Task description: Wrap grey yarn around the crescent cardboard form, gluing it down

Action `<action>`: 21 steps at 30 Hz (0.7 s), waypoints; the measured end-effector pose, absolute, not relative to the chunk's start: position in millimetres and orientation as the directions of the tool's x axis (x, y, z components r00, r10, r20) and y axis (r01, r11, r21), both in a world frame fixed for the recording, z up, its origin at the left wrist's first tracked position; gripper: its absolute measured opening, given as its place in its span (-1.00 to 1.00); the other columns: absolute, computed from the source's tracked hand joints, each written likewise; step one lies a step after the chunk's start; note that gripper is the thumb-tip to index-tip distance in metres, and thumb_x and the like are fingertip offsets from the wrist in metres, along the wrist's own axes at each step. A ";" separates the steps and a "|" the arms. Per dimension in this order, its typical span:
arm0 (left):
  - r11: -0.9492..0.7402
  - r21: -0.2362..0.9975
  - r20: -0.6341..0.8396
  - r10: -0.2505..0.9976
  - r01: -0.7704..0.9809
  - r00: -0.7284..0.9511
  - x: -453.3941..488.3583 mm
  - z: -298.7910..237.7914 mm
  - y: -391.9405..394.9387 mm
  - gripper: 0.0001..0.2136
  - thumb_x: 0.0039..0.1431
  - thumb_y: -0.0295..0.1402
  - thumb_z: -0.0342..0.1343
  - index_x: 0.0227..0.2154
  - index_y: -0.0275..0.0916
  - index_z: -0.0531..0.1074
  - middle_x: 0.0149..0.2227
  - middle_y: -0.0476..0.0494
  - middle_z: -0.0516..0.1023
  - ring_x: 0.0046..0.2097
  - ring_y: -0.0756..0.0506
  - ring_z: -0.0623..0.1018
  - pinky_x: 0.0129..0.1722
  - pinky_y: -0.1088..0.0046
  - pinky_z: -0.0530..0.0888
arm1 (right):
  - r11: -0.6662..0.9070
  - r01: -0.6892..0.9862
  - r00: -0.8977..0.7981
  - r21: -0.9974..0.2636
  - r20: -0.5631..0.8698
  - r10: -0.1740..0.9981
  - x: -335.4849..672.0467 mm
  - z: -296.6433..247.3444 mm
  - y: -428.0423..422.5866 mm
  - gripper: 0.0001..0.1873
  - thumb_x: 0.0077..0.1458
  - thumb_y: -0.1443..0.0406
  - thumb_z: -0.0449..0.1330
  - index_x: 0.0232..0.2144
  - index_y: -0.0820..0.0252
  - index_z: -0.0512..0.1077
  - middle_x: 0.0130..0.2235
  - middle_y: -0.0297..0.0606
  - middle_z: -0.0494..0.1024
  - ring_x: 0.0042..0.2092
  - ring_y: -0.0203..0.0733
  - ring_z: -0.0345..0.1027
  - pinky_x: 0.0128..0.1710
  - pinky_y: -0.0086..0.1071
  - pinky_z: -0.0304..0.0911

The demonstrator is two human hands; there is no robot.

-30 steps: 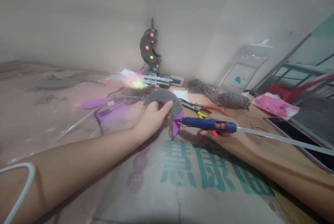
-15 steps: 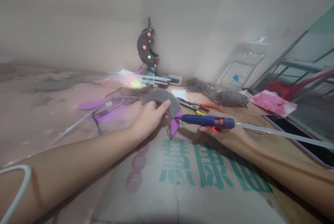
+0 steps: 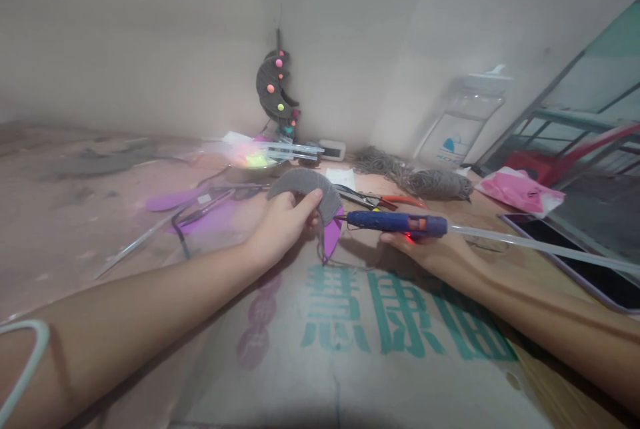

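My left hand [image 3: 287,222] is closed on a crescent [image 3: 305,182] wrapped in grey yarn, thumb on its face. The lower tip of the crescent is bare purple [image 3: 332,236]. A blue hot glue gun [image 3: 385,221] with a red light is held in my right hand [image 3: 425,246]. Its nozzle meets the crescent where the grey wrapping gives way to purple. A long clear glue stick [image 3: 530,246] sticks out of the gun's back end. Loose yarn hangs by the purple tip.
Behind are pliers [image 3: 370,197], grey yarn [image 3: 440,185], a dish holding glue sticks [image 3: 295,149] and a decorated crescent [image 3: 273,88] against the wall. A phone [image 3: 580,266], pink packet [image 3: 523,190] and clear bottle [image 3: 457,129] stand right. Purple pieces [image 3: 170,201] lie left. Printed cardboard [image 3: 280,376] covers the front.
The whole view has shifted slightly, so everything sits a little further left and higher. Both hands keep their holds, and the nozzle stays at the edge of the wrapping.
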State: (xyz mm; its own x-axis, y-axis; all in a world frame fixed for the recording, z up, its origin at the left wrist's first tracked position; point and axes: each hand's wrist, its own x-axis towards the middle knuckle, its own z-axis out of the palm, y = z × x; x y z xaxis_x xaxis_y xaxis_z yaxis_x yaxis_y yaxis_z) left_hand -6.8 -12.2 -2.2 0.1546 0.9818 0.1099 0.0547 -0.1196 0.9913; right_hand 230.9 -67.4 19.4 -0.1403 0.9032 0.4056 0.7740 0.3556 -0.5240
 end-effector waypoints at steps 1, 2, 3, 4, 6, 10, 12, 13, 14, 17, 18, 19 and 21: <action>-0.111 0.992 0.102 0.983 0.054 0.152 -6.6 -1.8 -12.4 -0.59 0.07 0.01 0.12 -0.59 -0.26 0.33 -0.61 -0.04 0.42 -0.56 0.02 0.40 -0.52 0.51 0.34 | 0.342 0.768 -0.132 -0.542 0.388 0.912 230.8 19.5 -67.0 -0.83 -0.02 0.14 0.27 -0.45 0.08 0.41 -0.35 -0.25 0.55 -0.15 0.02 0.46 -0.23 -0.19 0.41; -0.101 0.993 0.092 0.984 0.055 0.150 -6.5 -1.4 -12.7 -0.59 0.07 0.01 0.13 -0.59 -0.26 0.32 -0.61 -0.04 0.42 -0.56 0.03 0.40 -0.52 0.50 0.34 | 0.330 0.762 -0.130 -0.557 0.368 0.921 230.8 19.5 -66.6 -0.83 -0.01 0.15 0.27 -0.45 0.08 0.41 -0.34 -0.25 0.55 -0.15 0.02 0.46 -0.23 -0.19 0.40; -0.093 0.994 0.084 0.985 0.057 0.149 -6.3 -1.0 -12.9 -0.59 0.07 0.01 0.13 -0.59 -0.26 0.32 -0.61 -0.04 0.42 -0.57 0.03 0.39 -0.52 0.50 0.34 | 0.323 0.757 -0.130 -0.569 0.353 0.926 230.9 19.3 -66.0 -0.83 -0.01 0.16 0.27 -0.45 0.08 0.40 -0.33 -0.25 0.55 -0.16 0.01 0.46 -0.22 -0.18 0.40; -0.088 0.994 0.078 0.986 0.058 0.149 -6.2 -0.7 -13.2 -0.59 0.06 0.01 0.13 -0.59 -0.26 0.32 -0.61 -0.04 0.42 -0.57 0.03 0.39 -0.52 0.50 0.34 | 0.321 0.752 -0.128 -0.576 0.350 0.928 231.2 18.9 -65.4 -0.83 -0.01 0.16 0.27 -0.46 0.08 0.39 -0.34 -0.25 0.55 -0.17 0.00 0.47 -0.23 -0.18 0.40; -0.090 0.994 0.081 0.985 0.055 0.154 -6.2 -0.5 -13.4 -0.59 0.07 0.01 0.13 -0.60 -0.26 0.32 -0.60 -0.04 0.42 -0.56 0.03 0.39 -0.52 0.51 0.34 | 0.329 0.739 -0.114 -0.588 0.372 0.921 232.0 17.6 -64.1 -0.83 -0.01 0.15 0.27 -0.48 0.08 0.39 -0.37 -0.25 0.54 -0.21 -0.01 0.47 -0.27 -0.19 0.40; -0.113 0.992 0.103 0.982 0.061 0.160 -7.3 -1.4 -13.0 -0.58 0.08 0.02 0.11 -0.60 -0.27 0.33 -0.60 -0.04 0.43 -0.55 0.04 0.40 -0.51 0.52 0.32 | 0.363 0.737 -0.118 -0.570 0.421 0.899 233.4 16.2 -63.2 -0.85 -0.02 0.16 0.26 -0.45 0.08 0.44 -0.38 -0.23 0.55 -0.21 0.00 0.46 -0.33 -0.25 0.38; -0.119 0.991 0.108 0.982 0.066 0.156 -7.9 -2.0 -12.6 -0.57 0.07 0.03 0.11 -0.60 -0.27 0.34 -0.60 -0.04 0.43 -0.56 0.04 0.40 -0.51 0.51 0.33 | 0.360 0.751 -0.120 -0.554 0.421 0.899 233.4 17.0 -63.5 -0.85 -0.02 0.16 0.25 -0.45 0.09 0.45 -0.38 -0.23 0.55 -0.22 -0.02 0.46 -0.36 -0.28 0.36; -0.118 0.991 0.106 0.982 0.067 0.154 -8.1 -2.1 -12.4 -0.57 0.07 0.03 0.11 -0.60 -0.27 0.34 -0.60 -0.04 0.44 -0.56 0.03 0.40 -0.50 0.50 0.33 | 0.348 0.761 -0.108 -0.548 0.422 0.900 233.3 17.6 -63.6 -0.84 -0.02 0.15 0.25 -0.46 0.10 0.45 -0.40 -0.24 0.54 -0.25 -0.04 0.46 -0.39 -0.30 0.35; -0.114 0.991 0.102 0.983 0.066 0.153 -8.2 -2.2 -12.3 -0.58 0.07 0.03 0.12 -0.59 -0.27 0.34 -0.60 -0.04 0.44 -0.56 0.03 0.41 -0.50 0.50 0.34 | 0.333 0.773 -0.093 -0.540 0.423 0.901 233.3 18.3 -63.6 -0.84 -0.02 0.15 0.25 -0.47 0.10 0.44 -0.41 -0.25 0.54 -0.30 -0.06 0.45 -0.42 -0.31 0.34; -0.100 0.993 0.089 0.984 0.062 0.152 -7.8 -2.2 -11.9 -0.58 0.06 0.03 0.13 -0.60 -0.27 0.33 -0.61 -0.04 0.43 -0.57 0.02 0.40 -0.50 0.49 0.34 | 0.309 0.821 -0.087 -0.480 0.431 0.898 234.3 19.7 -62.0 -0.82 -0.02 0.16 0.24 -0.52 0.11 0.42 -0.46 -0.29 0.51 -0.42 -0.14 0.40 -0.47 -0.34 0.30; -0.098 0.993 0.088 0.984 0.059 0.155 -7.6 -2.1 -12.0 -0.58 0.06 0.03 0.12 -0.60 -0.27 0.33 -0.61 -0.04 0.42 -0.57 0.03 0.40 -0.51 0.50 0.34 | 0.314 0.832 -0.100 -0.458 0.432 0.896 235.0 20.0 -61.0 -0.81 -0.01 0.16 0.23 -0.53 0.11 0.41 -0.46 -0.30 0.51 -0.43 -0.16 0.39 -0.46 -0.34 0.29; -0.098 0.994 0.088 0.984 0.055 0.157 -7.3 -1.9 -12.1 -0.58 0.06 0.03 0.12 -0.60 -0.26 0.32 -0.61 -0.03 0.42 -0.57 0.03 0.39 -0.51 0.50 0.33 | 0.325 0.836 -0.118 -0.442 0.434 0.893 235.6 20.3 -60.0 -0.80 0.00 0.16 0.22 -0.55 0.12 0.40 -0.47 -0.30 0.50 -0.44 -0.17 0.38 -0.45 -0.34 0.28; -0.097 0.994 0.089 0.984 0.050 0.156 -7.0 -1.5 -12.7 -0.58 0.07 0.02 0.12 -0.59 -0.26 0.32 -0.61 -0.03 0.42 -0.57 0.03 0.38 -0.51 0.51 0.33 | 0.347 0.833 -0.143 -0.430 0.439 0.887 236.7 20.6 -58.0 -0.78 0.00 0.15 0.21 -0.57 0.12 0.37 -0.47 -0.30 0.50 -0.42 -0.16 0.38 -0.42 -0.33 0.29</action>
State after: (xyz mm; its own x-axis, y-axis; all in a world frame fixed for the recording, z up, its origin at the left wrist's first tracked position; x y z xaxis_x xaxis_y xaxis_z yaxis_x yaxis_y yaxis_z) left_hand -7.0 -12.7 -1.5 0.1558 0.9838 0.0887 0.0496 -0.0975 0.9940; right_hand 236.7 -58.0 20.6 -0.1428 0.8870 0.4392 0.8332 0.3472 -0.4304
